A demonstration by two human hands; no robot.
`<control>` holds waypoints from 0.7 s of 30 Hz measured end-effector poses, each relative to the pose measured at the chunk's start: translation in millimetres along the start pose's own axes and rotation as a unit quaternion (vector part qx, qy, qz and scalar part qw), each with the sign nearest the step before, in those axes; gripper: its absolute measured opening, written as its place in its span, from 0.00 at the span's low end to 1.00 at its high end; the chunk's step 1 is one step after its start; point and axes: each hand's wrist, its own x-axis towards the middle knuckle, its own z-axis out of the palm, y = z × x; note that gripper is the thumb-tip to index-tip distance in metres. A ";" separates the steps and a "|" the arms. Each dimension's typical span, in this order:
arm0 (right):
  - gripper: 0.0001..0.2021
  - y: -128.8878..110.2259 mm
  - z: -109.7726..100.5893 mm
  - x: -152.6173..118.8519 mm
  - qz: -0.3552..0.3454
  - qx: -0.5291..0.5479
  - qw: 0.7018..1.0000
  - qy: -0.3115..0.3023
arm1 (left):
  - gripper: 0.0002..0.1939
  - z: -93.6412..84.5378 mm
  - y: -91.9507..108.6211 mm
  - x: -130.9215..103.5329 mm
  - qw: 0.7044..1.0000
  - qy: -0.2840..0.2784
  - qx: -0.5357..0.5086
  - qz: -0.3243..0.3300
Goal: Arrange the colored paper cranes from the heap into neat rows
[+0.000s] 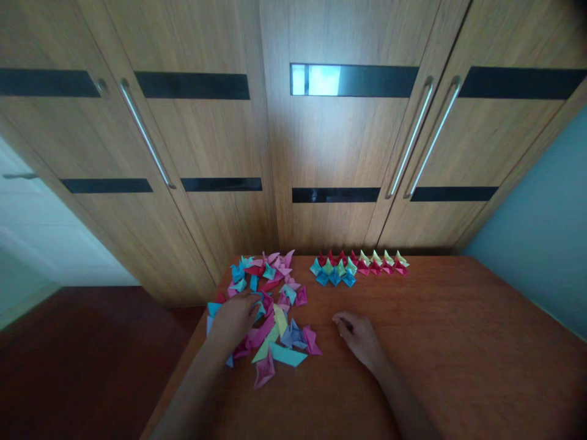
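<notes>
My left hand [236, 315] reaches over the left side of a loose pile of folded paper pieces [270, 324] in pink, blue, green and yellow. Its thumb and fingers are a little apart among the pieces, and nothing shows plainly held between them. My right hand [360, 337] rests on the brown table [413, 348], right of the pile, with its fingers curled in and no paper visible in them. Near the far edge stand rows of pointed folded pieces: blue and green ones [334, 272] on the left, red and pale yellow ones [383, 263] on the right.
Close behind the table rises a wooden wardrobe [330, 146] with dark strips and long metal handles [413, 137]. A blue wall [541, 226] borders the right side. At left are a white door [41, 214] and dark red floor [92, 354].
</notes>
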 end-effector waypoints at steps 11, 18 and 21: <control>0.16 1.1 0.5 0.3 -0.003 0.003 1.000 0.003 | 0.11 12.9 -1.1 6.6 0.997 0.002 -0.070 0.029; 0.16 0.0 0.1 -0.3 -0.001 -0.001 1.000 0.001 | 0.10 4.2 6.1 11.5 0.997 0.037 -0.060 0.040; 0.16 0.2 0.1 -0.7 -0.004 0.002 1.000 0.003 | 0.11 3.2 16.2 25.2 0.995 0.057 -0.048 0.064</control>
